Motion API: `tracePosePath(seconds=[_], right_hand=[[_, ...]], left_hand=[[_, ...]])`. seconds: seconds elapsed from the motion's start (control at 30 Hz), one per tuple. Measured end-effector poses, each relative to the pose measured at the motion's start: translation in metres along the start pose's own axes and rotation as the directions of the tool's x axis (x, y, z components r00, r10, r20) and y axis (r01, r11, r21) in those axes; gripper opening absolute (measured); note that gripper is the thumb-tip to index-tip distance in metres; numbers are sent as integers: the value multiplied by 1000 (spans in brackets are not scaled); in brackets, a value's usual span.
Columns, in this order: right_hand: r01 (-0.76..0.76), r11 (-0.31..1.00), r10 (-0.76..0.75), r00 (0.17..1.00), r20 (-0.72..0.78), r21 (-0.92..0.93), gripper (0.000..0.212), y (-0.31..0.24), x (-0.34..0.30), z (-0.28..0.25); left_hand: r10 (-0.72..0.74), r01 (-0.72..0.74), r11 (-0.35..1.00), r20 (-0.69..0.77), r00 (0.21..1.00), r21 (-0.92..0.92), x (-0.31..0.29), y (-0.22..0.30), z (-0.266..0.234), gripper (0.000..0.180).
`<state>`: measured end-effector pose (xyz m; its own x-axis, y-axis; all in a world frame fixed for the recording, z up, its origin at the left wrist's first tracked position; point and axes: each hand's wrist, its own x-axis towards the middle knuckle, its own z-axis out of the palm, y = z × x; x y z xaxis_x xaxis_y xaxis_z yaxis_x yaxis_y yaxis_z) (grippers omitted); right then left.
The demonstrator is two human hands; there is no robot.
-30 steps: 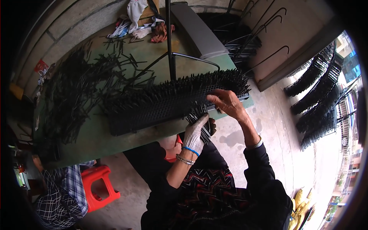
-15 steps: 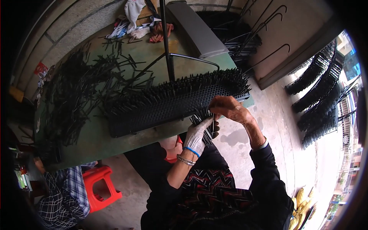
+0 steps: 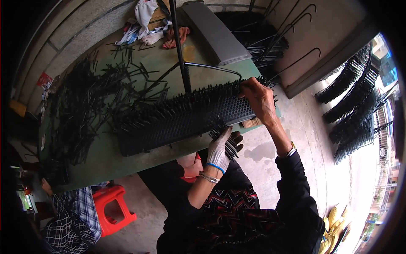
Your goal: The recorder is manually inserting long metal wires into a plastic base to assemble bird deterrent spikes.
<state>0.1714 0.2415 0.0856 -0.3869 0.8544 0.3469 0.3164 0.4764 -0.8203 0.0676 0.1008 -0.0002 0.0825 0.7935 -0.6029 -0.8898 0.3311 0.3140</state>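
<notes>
A long black perforated panel (image 3: 177, 120) lies across the table's near edge, with short black rods (image 3: 182, 100) standing thickly in the holes along its far side. Below the panel's near edge, my left hand (image 3: 218, 152), in a whitish glove with dark fingertips, is closed round a bundle of loose black rods (image 3: 231, 148). My bare right hand (image 3: 261, 101) is over the panel's right end, thumb and fingers pinched together at the standing rods. Whatever sits between those fingertips is hidden.
Loose black rods (image 3: 80, 106) lie heaped on the green table (image 3: 114, 167). Grey sheets (image 3: 215, 36) and rags (image 3: 146, 17) lie at the back. A black metal pole (image 3: 179, 42) rises behind the panel. A red stool (image 3: 114, 207) and a person's checked sleeve (image 3: 86, 207) are at lower left.
My right hand has moved up and away from the bundle to the rods at the panel's right end. My left hand stays near the same spot, still holding the bundle.
</notes>
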Motion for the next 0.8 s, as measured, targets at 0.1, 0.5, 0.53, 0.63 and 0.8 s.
tracePosePath(seconds=[0.1, 0.5, 0.53, 0.63, 0.8], right_hand=[[62, 993, -60, 998, 23, -99, 8, 6, 5, 5], [87, 986, -67, 988, 141, -143, 11, 18, 14, 6], [147, 973, -118, 980, 163, -179, 11, 23, 14, 9], [257, 912, -207, 961, 184, -319, 13, 31, 11, 15], [308, 810, -286, 950, 122, -500, 17, 29, 7, 22]], left_hand=[[5, -5, 1000, -6, 1000, 1, -1, -2, 1, 17], [24, -27, 997, -55, 998, -66, -6, -2, -1, 12], [23, -27, 998, -68, 997, -62, -7, -1, 1, 11], [7, -14, 997, -85, 996, -80, -4, -2, -1, 9], [42, -44, 998, -46, 998, -45, -8, 2, -1, 10]])
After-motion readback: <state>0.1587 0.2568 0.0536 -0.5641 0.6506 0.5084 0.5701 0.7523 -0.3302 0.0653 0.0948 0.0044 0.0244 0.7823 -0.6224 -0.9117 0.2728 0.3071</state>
